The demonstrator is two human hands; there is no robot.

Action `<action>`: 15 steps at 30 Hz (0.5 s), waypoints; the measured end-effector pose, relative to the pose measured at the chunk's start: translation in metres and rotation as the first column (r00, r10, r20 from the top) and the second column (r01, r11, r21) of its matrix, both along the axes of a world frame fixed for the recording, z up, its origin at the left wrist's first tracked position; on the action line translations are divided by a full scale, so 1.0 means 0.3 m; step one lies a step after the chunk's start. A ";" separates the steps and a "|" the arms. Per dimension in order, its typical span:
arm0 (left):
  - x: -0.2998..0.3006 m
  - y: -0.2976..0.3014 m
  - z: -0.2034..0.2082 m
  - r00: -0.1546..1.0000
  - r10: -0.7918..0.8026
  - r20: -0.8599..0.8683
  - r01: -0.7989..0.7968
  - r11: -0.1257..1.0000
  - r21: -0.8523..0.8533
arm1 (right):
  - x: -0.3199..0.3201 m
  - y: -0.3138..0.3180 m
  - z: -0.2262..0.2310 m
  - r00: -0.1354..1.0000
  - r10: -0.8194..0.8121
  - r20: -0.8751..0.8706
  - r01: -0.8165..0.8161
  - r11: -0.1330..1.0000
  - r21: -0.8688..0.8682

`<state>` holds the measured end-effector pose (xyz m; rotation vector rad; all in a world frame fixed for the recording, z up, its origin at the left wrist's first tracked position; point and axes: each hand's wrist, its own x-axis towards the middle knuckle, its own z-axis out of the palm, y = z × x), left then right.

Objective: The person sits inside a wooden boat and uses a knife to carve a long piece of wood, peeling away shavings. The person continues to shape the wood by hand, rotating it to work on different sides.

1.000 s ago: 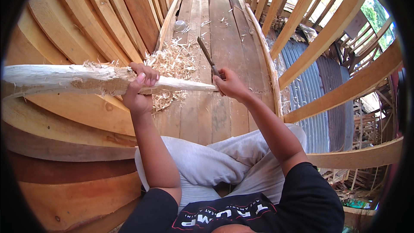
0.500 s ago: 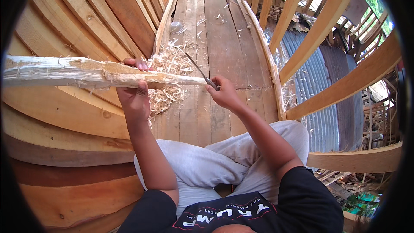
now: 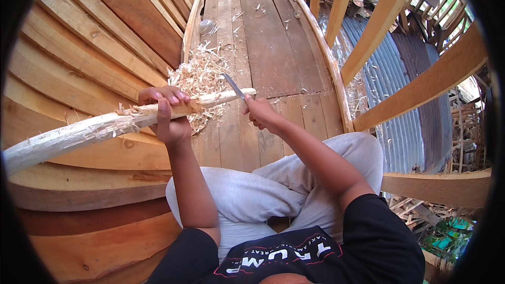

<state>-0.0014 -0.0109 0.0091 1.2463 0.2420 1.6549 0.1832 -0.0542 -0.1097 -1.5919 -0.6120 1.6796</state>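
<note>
A long pale wooden pole [image 3: 94, 129], stripped of bark and rough with splinters, runs from the left edge to a thinner whittled end at the middle. My left hand [image 3: 171, 109] grips it near that narrower part, thumb on the near side and fingers over the far side. In my right hand [image 3: 259, 113] is a knife [image 3: 233, 85], fingers closed round its handle. The blade points up and left, lying across the pole close to its tip. Whether the edge touches the wood I cannot tell.
Curly wood shavings [image 3: 202, 68] are heaped on the plank floor [image 3: 268, 47] beyond my left hand. A small whitish cup [image 3: 206, 26] lies farther off. Slatted board wall [image 3: 94, 31] stands left; a wooden railing [image 3: 384, 21] stands right, with corrugated metal roofing [image 3: 389, 89] below it.
The pole has tilted, its left end lower and its tip slightly higher. My left hand has rolled with it. The knife has moved slightly left and turned more of its blade into view.
</note>
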 end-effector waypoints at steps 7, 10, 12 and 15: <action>-0.027 0.031 -0.038 0.995 -0.087 0.049 0.086 0.996 0.009 | -0.035 0.047 -0.025 0.997 -0.030 0.067 0.032 0.999 -0.031; -0.020 0.027 -0.042 0.996 -0.041 0.078 0.043 0.999 -0.016 | -0.017 0.041 -0.042 0.984 0.012 0.177 -0.019 0.999 0.039; -0.012 0.032 -0.033 0.998 -0.004 0.055 0.004 1.000 0.008 | 0.044 0.052 -0.088 0.977 0.007 0.213 -0.010 1.000 0.017; -0.028 0.037 -0.036 0.999 -0.005 0.047 0.004 1.000 0.022 | -0.006 0.047 -0.013 0.982 0.028 0.185 -0.038 0.998 0.047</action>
